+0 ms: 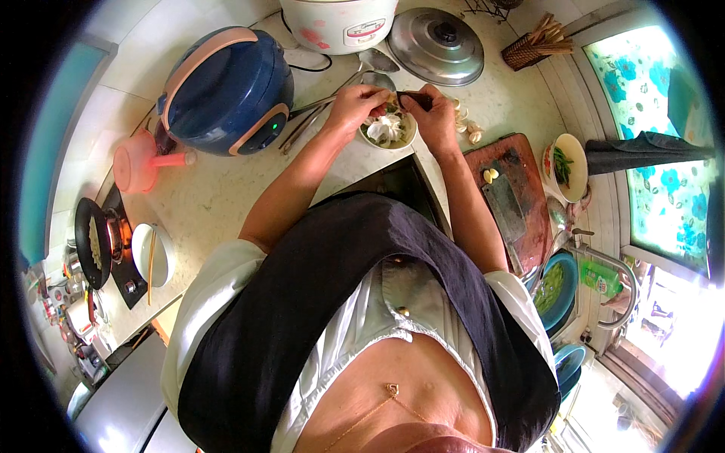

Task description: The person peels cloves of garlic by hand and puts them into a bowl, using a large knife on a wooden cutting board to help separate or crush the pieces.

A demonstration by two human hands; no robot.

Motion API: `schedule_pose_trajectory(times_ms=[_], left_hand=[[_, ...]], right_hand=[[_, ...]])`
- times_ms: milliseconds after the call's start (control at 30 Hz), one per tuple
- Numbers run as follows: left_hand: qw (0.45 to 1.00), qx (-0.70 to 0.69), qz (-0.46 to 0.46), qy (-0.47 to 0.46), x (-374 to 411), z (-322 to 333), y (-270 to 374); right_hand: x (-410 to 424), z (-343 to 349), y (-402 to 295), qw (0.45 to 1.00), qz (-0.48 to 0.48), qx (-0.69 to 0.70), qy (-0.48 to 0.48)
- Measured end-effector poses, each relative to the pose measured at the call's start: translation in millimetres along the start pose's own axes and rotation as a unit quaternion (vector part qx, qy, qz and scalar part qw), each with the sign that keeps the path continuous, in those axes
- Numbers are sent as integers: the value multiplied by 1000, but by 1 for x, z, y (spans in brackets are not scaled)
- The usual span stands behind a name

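Both hands are raised over a white bowl (391, 140) that holds garlic skins (386, 129) and green scraps. My left hand (358, 107) pinches something small, probably a garlic clove, at the bowl's far side. In my right hand (433, 107) is a small dark-handled tool, likely a knife, its tip close to the left fingertips. Garlic pieces (474, 133) lie on the counter just right of the right hand. Two peeled garlic cloves (490, 175) rest on the reddish cutting board (535, 198), beside a cleaver (504, 209).
A blue rice cooker (226, 96), a white cooker (340, 25) and a metal lid (436, 46) stand beyond the hands. At right are a bowl of green peppers (575, 164) and a faucet (623, 272). A pink dipper (135, 164) and a white bowl (161, 255) are at left.
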State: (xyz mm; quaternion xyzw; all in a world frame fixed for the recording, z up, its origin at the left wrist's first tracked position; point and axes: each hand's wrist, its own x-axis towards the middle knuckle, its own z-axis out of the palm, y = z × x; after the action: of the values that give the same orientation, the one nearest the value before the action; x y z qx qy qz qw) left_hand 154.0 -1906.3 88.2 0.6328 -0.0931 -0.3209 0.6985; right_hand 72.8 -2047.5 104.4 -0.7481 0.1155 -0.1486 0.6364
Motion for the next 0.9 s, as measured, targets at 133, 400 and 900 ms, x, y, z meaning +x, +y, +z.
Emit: schedule_pose_trajectory(times_ms=[133, 400, 900], left_hand=[[999, 40, 17, 10, -2, -1, 2], [997, 72, 14, -13, -2, -2, 3], [976, -166, -48, -134, -1, -9, -9]], right_hand=[[-4, 5, -3, 999, 1, 42, -27], [-2, 1, 2, 997, 14, -60, -43], [-5, 5, 20, 982, 27, 136, 129]])
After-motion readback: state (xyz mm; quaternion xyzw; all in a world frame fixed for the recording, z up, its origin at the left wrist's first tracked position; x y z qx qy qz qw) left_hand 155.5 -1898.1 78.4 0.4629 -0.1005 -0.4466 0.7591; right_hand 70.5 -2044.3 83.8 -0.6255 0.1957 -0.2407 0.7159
